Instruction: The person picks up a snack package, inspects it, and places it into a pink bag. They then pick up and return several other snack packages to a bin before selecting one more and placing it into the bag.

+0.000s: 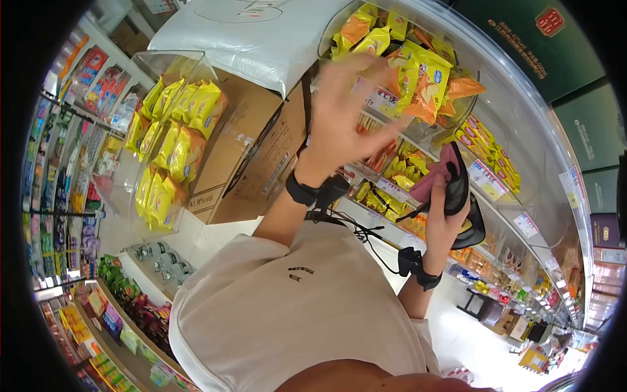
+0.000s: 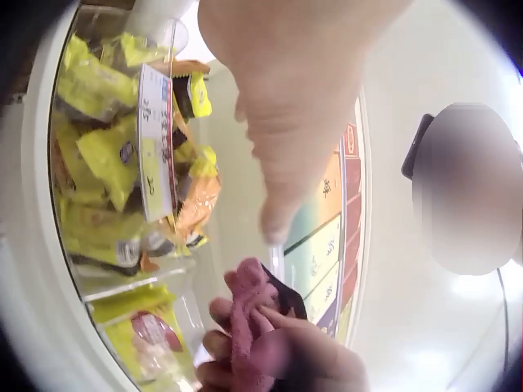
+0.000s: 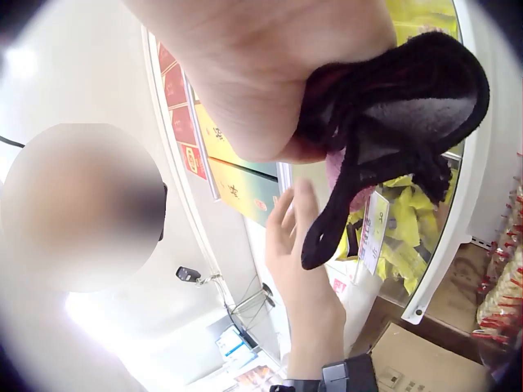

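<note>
My right hand (image 1: 444,219) grips a pink cloth (image 1: 428,185) together with a black-edged item (image 1: 461,189). In the right wrist view, the black item (image 3: 329,224) shows thick fuzzy bands and a hanging loop; its kind is unclear. Curled fingers hold the bunched pink cloth (image 2: 249,327) in the left wrist view. My left hand (image 1: 343,121) is raised with fingers spread and nothing in it, blurred in the head view. It overlaps the clear bin (image 1: 326,49) of yellow and orange snack packets (image 1: 421,78). The right wrist view shows this left hand (image 3: 298,253) beside the black loop.
Clear-walled shelves with price tags (image 1: 486,179) curve along the right. A second bin of yellow packets (image 1: 179,150) stands at left, beside cardboard boxes (image 1: 245,140). Above lies a white sack (image 1: 248,46). Dark green boxes (image 1: 529,46) stand upper right. Several stocked shelves surround this.
</note>
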A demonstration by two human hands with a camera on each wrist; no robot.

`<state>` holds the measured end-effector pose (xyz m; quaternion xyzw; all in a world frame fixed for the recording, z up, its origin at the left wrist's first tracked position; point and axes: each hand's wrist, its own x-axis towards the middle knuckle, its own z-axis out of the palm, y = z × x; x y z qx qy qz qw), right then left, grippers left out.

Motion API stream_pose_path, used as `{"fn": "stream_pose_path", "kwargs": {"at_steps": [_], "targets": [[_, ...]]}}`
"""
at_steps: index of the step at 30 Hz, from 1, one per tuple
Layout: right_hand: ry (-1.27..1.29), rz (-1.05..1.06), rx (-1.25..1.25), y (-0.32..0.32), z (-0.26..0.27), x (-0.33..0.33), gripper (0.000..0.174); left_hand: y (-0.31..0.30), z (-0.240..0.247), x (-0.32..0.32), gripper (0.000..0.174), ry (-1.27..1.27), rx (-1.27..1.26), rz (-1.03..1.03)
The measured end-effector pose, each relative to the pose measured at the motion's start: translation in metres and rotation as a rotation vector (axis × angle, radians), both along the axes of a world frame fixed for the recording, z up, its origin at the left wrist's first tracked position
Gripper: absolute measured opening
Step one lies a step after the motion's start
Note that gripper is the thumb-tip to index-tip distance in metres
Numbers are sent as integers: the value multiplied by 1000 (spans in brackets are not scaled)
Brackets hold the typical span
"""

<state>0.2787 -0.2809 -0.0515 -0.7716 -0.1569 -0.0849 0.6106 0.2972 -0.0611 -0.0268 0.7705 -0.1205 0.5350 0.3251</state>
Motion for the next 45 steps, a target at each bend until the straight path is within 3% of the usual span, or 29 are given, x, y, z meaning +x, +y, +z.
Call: {"fn": "stream_pose_path", "kwargs": {"at_steps": [4,5,9,14,21,24,29,33,38,40,41,44,45], "targets": [[53,-22,29,13,-4,-9,30,-17,-18,22,43,87,268,-199],[86,-52,37,17,-2,-14,28,-14,-20,27,36,71,296,-204],[29,-141,-66,10,-12,-20,25,-13,-6,41,32,-10,201,-198],[27,-144,85,13,-7,-24,26,-20,5,64,32,-77,79,-159],[26,-173,58,14,-6,-24,27,-30,3,83,31,-45,83,-125],[-14,-136,171,19,-5,-19,35,-31,3,82,32,-4,118,-149],[261,-71,211,13,-9,-21,55,-36,-7,81,37,-74,43,-193],[314,-135,257,5,-19,-38,51,-42,-8,72,38,-173,-74,-155],[373,-274,403,-2,-27,-59,45,-45,-6,46,45,-72,-203,-293],[374,-353,499,-5,-29,-73,42,-48,-8,33,42,-110,-228,-312],[403,-378,555,-10,-30,-81,39,-53,-18,39,31,-242,-255,-302],[309,-367,571,-23,-30,-101,37,-70,-17,-11,20,-24,-231,-637],[306,-415,627,-26,-26,-109,36,-73,-8,-37,27,244,-202,-749]]}}
